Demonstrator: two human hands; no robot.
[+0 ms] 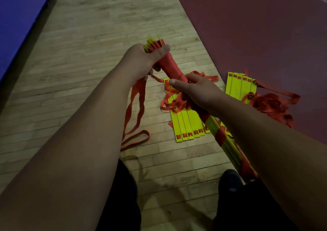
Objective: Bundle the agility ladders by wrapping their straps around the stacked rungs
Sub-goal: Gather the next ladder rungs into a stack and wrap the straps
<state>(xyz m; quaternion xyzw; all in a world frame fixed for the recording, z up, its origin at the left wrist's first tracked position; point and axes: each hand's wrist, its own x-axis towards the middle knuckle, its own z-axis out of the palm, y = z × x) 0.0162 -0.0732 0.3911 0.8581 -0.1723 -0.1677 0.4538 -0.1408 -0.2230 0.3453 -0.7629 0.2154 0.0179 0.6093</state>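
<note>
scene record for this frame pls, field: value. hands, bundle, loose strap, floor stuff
left: left hand grips the far end of the bundle
right: right hand grips the bundle's middle
bundle: yellow rungs, far part tightly wound in red strap
strap: loose strap hangs below the left hand, loop on the wood floor
floor: near pile on wood, far pile on the red surface, both unwrapped
status: wrap unfinished
</note>
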